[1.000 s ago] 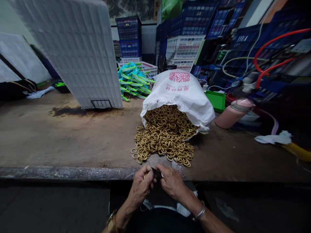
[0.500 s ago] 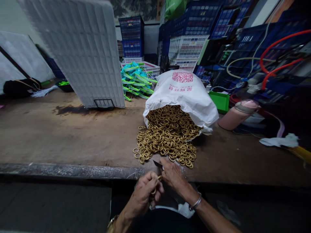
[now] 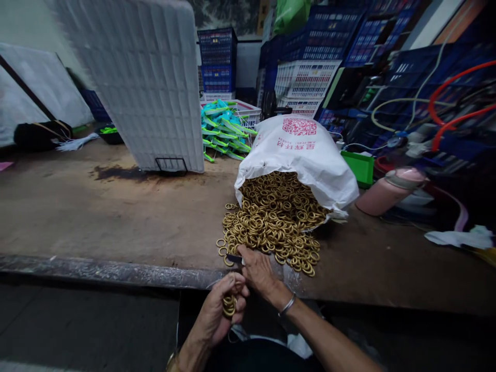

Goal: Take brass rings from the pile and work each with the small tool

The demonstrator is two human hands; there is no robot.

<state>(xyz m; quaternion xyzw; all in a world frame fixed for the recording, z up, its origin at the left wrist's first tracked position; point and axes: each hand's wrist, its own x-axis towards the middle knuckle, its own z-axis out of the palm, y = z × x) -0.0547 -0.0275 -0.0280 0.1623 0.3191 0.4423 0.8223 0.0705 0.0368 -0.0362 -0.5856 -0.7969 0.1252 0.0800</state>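
A white sack (image 3: 300, 155) lies on its side on the workbench (image 3: 116, 217), spilling a heap of brass rings (image 3: 273, 219) toward me. My left hand (image 3: 221, 310) is below the bench edge, its fingers curled round a small stack of brass rings (image 3: 228, 305). My right hand (image 3: 256, 271) reaches forward onto the near edge of the heap, fingertips among the loose rings, with a small dark tool (image 3: 233, 257) under its fingers.
A tall white gridded panel (image 3: 143, 82) stands on the bench at the back left. Behind the sack lie teal and green strips (image 3: 220, 129), a green box (image 3: 358, 166) and a pink flask (image 3: 389, 188). Blue and white crates (image 3: 302, 62) are stacked at the back.
My right hand has moved forward from beside the left hand onto the ring heap. My left hand has dropped lower, and the rings it grips have come into view.
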